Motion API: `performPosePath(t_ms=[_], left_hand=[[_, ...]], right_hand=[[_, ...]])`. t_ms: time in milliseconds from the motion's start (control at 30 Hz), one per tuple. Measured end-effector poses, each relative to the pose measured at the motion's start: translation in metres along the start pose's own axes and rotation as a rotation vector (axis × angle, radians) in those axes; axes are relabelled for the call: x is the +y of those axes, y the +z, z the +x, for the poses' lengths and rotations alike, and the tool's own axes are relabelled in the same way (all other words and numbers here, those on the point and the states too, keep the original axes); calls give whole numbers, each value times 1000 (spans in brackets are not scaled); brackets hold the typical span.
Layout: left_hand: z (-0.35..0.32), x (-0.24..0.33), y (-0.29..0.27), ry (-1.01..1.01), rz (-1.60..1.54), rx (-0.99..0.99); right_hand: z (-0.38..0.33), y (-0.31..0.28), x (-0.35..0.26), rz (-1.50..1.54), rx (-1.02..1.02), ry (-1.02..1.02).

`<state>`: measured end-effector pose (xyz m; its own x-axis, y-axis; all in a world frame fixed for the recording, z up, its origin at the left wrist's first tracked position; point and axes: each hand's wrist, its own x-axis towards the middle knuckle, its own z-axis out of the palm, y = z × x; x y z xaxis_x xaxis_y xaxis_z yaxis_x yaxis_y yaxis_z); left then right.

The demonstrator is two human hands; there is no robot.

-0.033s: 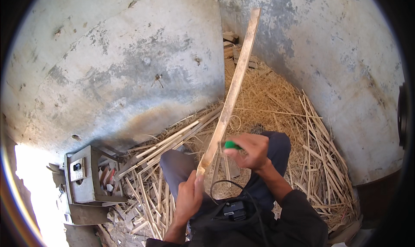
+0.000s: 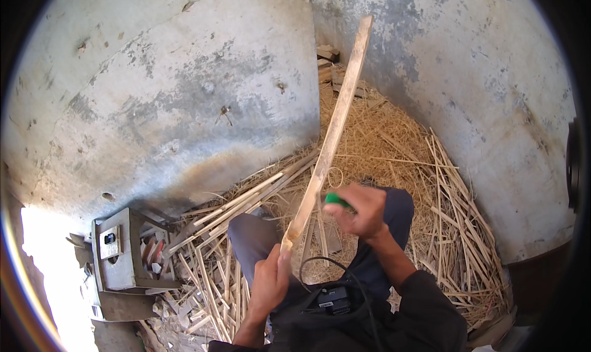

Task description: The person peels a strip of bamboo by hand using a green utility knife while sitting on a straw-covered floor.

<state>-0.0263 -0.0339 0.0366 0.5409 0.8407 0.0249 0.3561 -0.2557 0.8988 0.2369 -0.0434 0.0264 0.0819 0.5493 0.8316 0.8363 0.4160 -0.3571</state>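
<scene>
A long, flat bamboo strip (image 2: 333, 136) slants up and away from my lap, its far end high before the wall. My left hand (image 2: 269, 280) is closed round its near end, where a pale, freshly cut notch shows. Beside the strip, to its right, my right hand (image 2: 361, 212) is wrapped round the green handle (image 2: 336, 199) of a tool. Motion blurs this hand, and I cannot make out the tool's blade or tip.
Curly shavings (image 2: 381, 127) cover the floor ahead. Thin strips (image 2: 458, 229) are heaped at the right, and more sticks (image 2: 246, 195) lie at the left. A worn wooden box (image 2: 120, 253) sits at far left. Stained walls (image 2: 203, 93) meet in a corner. A black cable (image 2: 323, 258) crosses my lap.
My right hand and the green handle have shifted slightly up and to the right. The strip's far end has dipped a little, while my left hand keeps its place.
</scene>
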Motion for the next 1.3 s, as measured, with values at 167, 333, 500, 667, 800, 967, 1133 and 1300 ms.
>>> performPosePath(t_ms=[167,333,500,667,800,967,1133,1300], left_hand=[[-2,-12,-5,-52,-2,-24],[-3,-13,-2,-11,35,-3],[-6,-13,-6,-62,15,-29],[-1,-27,-21,-87,-110,-137],[13,-29,-25,27,-122,-212],[29,-25,-28,16,-78,-225],[59,-12,-15,192,-183,-180],[69,12,-6,57,-542,-276]], right_hand=[[17,-13,13,-14,38,163],[19,-16,17,-19,24,160],[15,-13,17,-21,5,183],[14,-13,17,70,0,124],[10,-14,10,107,-39,112],[11,-17,4,124,-50,91],[9,-18,2,109,-69,74],[9,-16,2,124,-62,70]])
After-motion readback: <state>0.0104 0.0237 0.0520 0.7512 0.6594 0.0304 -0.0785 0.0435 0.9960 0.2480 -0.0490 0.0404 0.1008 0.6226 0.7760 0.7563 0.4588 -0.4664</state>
